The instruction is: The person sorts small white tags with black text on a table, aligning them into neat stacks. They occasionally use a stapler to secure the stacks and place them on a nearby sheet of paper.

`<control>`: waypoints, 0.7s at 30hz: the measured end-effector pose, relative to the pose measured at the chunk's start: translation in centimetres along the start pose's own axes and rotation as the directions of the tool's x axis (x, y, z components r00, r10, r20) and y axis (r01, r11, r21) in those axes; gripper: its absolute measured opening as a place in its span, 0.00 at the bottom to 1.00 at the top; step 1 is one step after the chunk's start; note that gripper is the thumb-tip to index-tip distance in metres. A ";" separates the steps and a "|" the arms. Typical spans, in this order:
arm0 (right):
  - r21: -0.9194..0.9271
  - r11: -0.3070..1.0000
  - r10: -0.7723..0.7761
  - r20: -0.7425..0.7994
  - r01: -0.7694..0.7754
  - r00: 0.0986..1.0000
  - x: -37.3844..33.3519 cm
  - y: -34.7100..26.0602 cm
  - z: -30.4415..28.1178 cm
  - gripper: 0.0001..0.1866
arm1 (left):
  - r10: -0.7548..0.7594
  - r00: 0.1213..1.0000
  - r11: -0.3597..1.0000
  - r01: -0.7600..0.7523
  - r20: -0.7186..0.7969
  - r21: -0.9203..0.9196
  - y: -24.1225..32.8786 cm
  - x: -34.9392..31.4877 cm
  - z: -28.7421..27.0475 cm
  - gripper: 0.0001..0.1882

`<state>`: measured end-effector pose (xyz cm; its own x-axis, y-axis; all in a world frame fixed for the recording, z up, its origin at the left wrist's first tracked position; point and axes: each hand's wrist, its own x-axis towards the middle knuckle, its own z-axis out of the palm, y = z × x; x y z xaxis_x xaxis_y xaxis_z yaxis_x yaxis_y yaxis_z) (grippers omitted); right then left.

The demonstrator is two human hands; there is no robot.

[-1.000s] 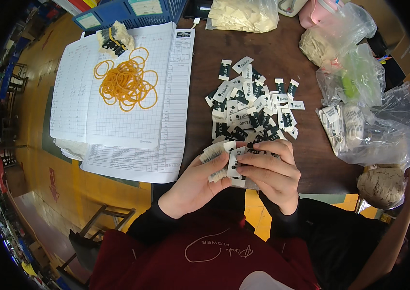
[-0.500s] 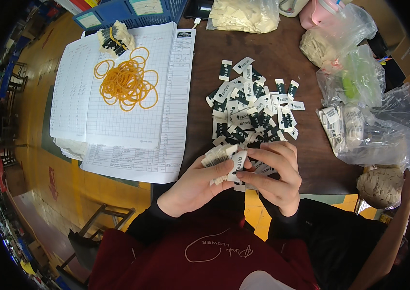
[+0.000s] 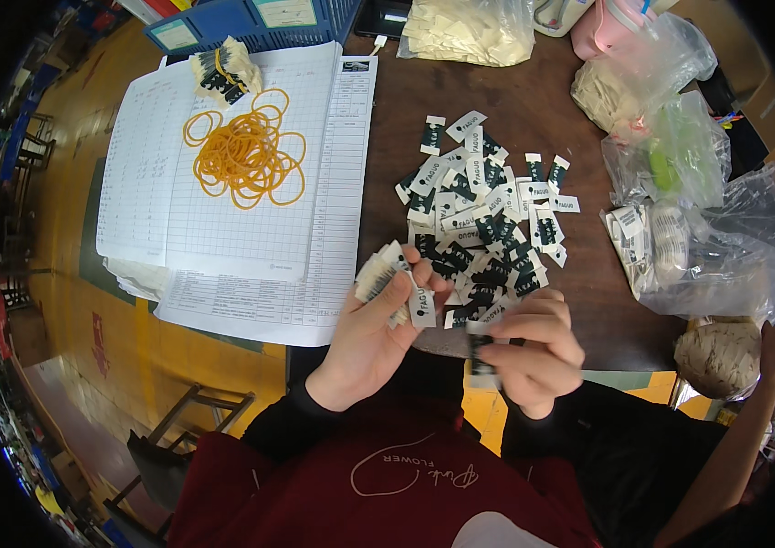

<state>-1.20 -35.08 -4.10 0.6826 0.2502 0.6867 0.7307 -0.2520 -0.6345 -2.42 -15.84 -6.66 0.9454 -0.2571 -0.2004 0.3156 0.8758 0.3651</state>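
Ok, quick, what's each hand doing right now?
Left hand: closed, holding a stack of labels.
Right hand: closed, pinching at least one dark-and-white label, too blurred to count.

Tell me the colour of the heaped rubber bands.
The rubber bands are yellow-orange, seen best in the head view.

Brown tabletop (image 3: 395, 155); yellow floor (image 3: 164, 356), green stripe (image 3: 92, 242); dark chair (image 3: 162, 470).

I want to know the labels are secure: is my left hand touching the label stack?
Touching. The head view shows the left hand clasping the label stack, its thumb lying across it.
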 end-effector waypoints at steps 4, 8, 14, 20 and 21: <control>0.467 0.673 0.651 -0.006 -0.573 0.759 -0.4 -2.3 0.2 0.15 | 0.159 0.986 0.973 -0.164 0.042 0.160 -0.6 0.0 -0.2 0.14; 0.553 0.255 0.812 0.324 -0.794 0.486 -0.3 -2.3 1.7 0.16 | 0.248 0.967 0.891 -0.253 0.063 0.378 -1.5 -0.1 -0.1 0.13; 0.496 0.248 0.844 0.311 -0.832 0.437 -0.6 -2.0 2.5 0.10 | 0.273 0.945 0.794 -0.327 0.181 0.513 -1.4 -0.5 -0.9 0.14; 0.521 0.415 0.750 0.269 -0.746 0.605 -0.3 -1.6 1.7 0.06 | 0.240 0.962 0.917 -0.269 0.131 0.296 -1.4 -0.3 -0.2 0.15; 0.522 0.430 0.753 0.242 -0.737 0.612 -0.2 -1.6 1.4 0.06 | 0.214 0.973 0.943 -0.230 0.088 0.239 -1.2 -0.3 -0.1 0.16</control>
<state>-2.49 -33.43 -3.67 0.9712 0.1900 -0.1438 -0.1808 0.1948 -0.9640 -3.06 -16.77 -7.17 0.9945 -0.0984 -0.0365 0.1003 0.7876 0.6080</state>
